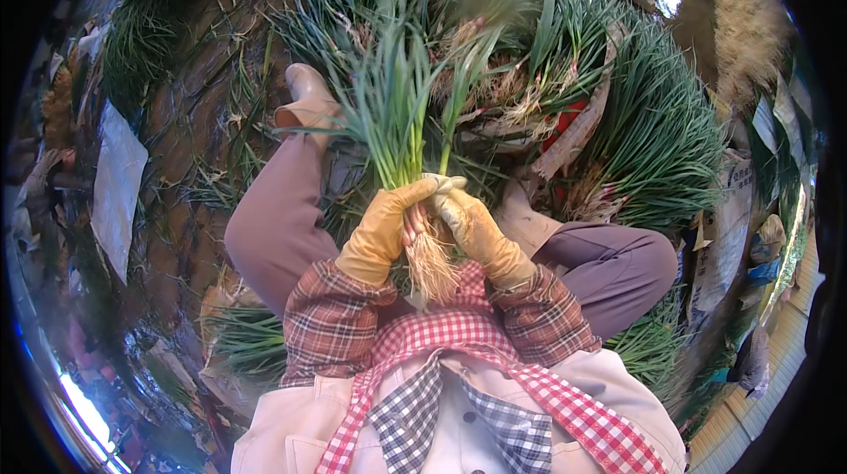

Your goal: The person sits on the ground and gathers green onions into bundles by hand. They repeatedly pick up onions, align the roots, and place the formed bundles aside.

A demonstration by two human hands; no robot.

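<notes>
My left hand (380, 229), in a yellow rubber glove, is wrapped around a bunch of green garlic or spring onions (400, 123). The leaves point away from me, and the pinkish stem bases and pale roots (430, 259) hang toward my lap. My gloved right hand (480, 226) meets the left at the fingertips, beside the bunch. A separate green stalk (450, 133) rises from the right fingers, which appear to pinch it. Its lower end is hidden by the gloves.
A large heap of the same plants (490, 44) lies ahead, with a dense pile (662, 123) at right. More leaves (248, 341) lie by my left hip. My rubber boots (310, 93) flank the work. Scattered leaves litter the wet brown ground (192, 123), near a pale sheet (119, 189).
</notes>
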